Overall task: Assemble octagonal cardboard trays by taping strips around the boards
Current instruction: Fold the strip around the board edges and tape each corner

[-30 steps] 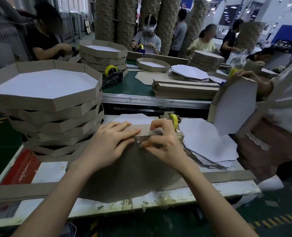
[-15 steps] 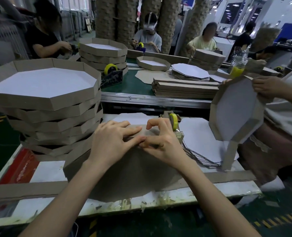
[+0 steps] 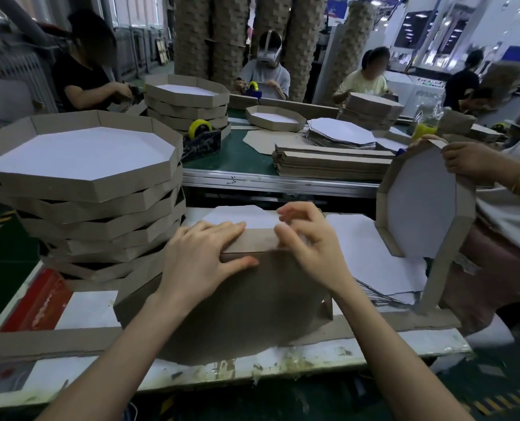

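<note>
Hands at the strip: left hand flat, right hand curled.

There's just the one camera, worn on the worker's head (a wide lens, so the edges bow), looking forward and down along both forearms, close above the left hand and right hand at the near worktable, the green conveyor and other workers farther beyond.
</note>
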### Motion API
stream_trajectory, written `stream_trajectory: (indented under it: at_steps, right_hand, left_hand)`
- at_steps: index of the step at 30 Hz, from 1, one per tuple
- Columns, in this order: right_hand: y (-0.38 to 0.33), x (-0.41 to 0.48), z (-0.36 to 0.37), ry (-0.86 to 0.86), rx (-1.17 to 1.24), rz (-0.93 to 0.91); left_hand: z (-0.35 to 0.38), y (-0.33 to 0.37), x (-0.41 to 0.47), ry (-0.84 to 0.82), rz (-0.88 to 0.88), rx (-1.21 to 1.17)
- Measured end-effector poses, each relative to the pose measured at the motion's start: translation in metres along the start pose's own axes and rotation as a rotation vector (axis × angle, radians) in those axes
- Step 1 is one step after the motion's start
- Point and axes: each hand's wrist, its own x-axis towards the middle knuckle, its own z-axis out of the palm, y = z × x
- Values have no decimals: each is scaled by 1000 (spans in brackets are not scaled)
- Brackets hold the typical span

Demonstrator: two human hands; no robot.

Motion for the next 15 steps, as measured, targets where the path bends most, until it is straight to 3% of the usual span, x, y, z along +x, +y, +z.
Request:
stream_trajectory:
  at_steps: [2, 7, 13, 15]
  right_hand:
    - [-1, 6, 2, 32, -77, 32]
    - [-5, 8, 20, -284, -306, 96]
    - [11, 14, 6, -486, -246, 100]
    - [14, 8, 3, -426, -140, 194]
  left_hand:
    - [1, 1, -1, -47, -33, 19]
    - [1, -2, 1, -73, -66, 10]
    - [-2, -13, 6, -168, -27, 86]
    - [-2, -15, 6, -218, 15, 112]
